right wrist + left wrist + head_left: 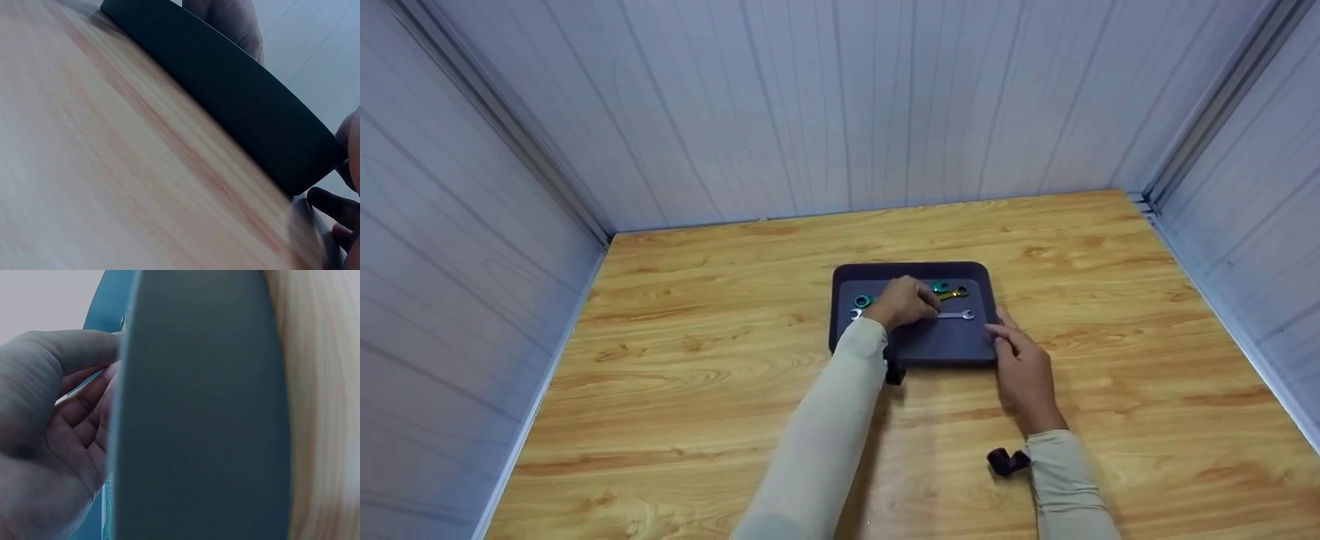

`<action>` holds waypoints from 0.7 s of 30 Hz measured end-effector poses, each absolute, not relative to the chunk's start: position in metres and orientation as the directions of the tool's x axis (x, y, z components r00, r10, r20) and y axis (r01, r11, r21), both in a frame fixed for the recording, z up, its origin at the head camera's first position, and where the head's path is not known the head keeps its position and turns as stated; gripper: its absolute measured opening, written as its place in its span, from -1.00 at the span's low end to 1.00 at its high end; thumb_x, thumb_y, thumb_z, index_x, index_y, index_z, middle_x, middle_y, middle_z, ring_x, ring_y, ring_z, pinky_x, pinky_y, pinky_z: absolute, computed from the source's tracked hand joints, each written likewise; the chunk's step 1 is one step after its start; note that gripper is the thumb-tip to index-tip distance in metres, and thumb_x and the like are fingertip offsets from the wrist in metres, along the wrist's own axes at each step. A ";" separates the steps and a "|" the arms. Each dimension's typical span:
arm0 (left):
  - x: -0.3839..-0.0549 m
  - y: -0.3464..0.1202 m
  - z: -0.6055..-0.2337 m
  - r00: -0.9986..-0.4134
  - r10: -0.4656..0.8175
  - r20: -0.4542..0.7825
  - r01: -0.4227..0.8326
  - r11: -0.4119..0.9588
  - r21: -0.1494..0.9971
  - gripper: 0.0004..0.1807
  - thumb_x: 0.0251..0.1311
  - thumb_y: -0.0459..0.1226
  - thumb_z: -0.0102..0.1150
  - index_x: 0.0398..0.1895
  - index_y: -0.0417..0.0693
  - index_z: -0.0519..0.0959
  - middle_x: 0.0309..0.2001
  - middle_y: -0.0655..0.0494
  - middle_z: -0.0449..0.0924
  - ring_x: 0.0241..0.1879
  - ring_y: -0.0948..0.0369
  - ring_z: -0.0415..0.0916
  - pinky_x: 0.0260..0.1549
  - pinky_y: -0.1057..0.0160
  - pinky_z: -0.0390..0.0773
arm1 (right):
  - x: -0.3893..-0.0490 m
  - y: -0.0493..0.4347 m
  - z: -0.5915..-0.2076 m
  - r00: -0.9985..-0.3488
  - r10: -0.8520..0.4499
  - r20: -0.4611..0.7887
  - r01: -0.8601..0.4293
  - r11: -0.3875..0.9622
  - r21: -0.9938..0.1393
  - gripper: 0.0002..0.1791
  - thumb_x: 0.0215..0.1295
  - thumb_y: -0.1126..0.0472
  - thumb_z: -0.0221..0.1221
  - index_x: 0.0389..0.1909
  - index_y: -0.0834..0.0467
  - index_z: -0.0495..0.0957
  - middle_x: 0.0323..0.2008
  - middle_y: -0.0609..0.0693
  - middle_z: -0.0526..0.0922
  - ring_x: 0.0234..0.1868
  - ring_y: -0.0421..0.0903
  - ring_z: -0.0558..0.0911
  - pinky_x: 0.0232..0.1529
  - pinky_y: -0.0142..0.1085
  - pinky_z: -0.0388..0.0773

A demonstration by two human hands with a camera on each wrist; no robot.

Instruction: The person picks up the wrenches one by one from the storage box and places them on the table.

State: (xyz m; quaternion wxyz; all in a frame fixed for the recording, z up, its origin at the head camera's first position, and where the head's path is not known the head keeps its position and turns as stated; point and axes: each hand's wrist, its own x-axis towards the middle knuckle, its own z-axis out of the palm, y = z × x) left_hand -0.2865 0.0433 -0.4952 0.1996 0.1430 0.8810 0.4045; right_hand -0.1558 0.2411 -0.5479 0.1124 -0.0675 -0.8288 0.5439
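A dark tray (945,349) lies on the wooden table with several small wrenches in it. My left hand (906,301) reaches over its left side, fingers curled down and pinching a silver wrench (958,315) whose open end sticks out to the right. Just beyond the fingertips lie a gold wrench (954,294) and a green wrench (939,286). Another green ring end (863,301) shows left of the hand. In the left wrist view the tray wall (202,405) hides the fingertips. My right hand (1026,371) grips the tray's right edge near the front corner.
The wooden table (697,337) extends around the tray on all sides. White panel walls (847,112) stand behind it and at the left and right. Small black devices (1006,461) are worn on both wrists.
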 end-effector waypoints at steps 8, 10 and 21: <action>-0.292 0.048 -0.490 -0.865 0.434 -0.253 0.141 0.693 0.707 -0.87 0.15 -0.32 0.45 -0.24 0.04 0.80 -0.14 0.24 0.69 -0.15 0.27 0.54 -0.10 0.24 0.57 | -0.158 0.243 -0.546 -0.965 0.229 0.126 -0.023 0.404 -0.915 -0.61 0.61 0.08 -0.08 0.24 0.10 0.58 0.44 -0.24 0.29 0.46 -0.21 0.22 0.39 -0.15 0.22; -0.294 0.049 -0.489 -0.862 0.438 -0.255 0.149 0.700 0.699 -0.88 0.14 -0.32 0.45 -0.26 0.05 0.81 -0.15 0.25 0.69 -0.16 0.28 0.55 -0.12 0.25 0.58 | -0.158 0.244 -0.545 -0.963 0.234 0.133 -0.027 0.408 -0.912 -0.62 0.60 0.10 -0.07 0.22 0.10 0.59 0.44 -0.24 0.31 0.46 -0.21 0.23 0.39 -0.15 0.23; -0.299 0.052 -0.485 -0.835 0.485 -0.261 0.299 0.797 0.525 -0.91 0.14 -0.19 0.48 -0.44 0.05 0.75 -0.44 0.29 0.66 -0.43 0.30 0.53 -0.39 0.31 0.53 | -0.158 0.243 -0.548 -0.962 0.230 0.148 -0.036 0.431 -0.901 -0.64 0.59 0.16 -0.06 0.18 0.13 0.61 0.41 -0.26 0.34 0.44 -0.19 0.26 0.39 -0.15 0.23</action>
